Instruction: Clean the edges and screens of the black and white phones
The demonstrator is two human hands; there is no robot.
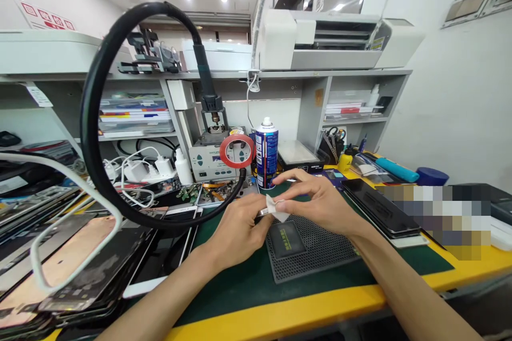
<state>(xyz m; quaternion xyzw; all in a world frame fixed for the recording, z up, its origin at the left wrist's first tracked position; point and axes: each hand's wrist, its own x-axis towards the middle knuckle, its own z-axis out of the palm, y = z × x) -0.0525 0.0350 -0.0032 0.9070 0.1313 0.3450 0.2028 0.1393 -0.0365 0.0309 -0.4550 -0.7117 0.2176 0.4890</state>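
Near the middle of the bench, my left hand [244, 226] is closed around a small, thin, silvery-edged object [263, 212], mostly hidden by the fingers. My right hand [316, 200] pinches a crumpled white tissue [280, 210] between thumb and finger, against that object; its other fingers stretch toward the spray can. Both hands are over a grey perforated mat [320, 248] with a dark flat pad [287, 240] on it. Beneath lies a green work mat [240, 287].
A blue spray can [266, 154] stands behind my hands, beside a red tape roll [237, 151] and a hot-air station [212, 162]. Its black hose [94, 117] arches across the left. Dark phones [380, 208] lie right; stacked tablet parts [76, 266] and a white cable [36, 256] lie left.
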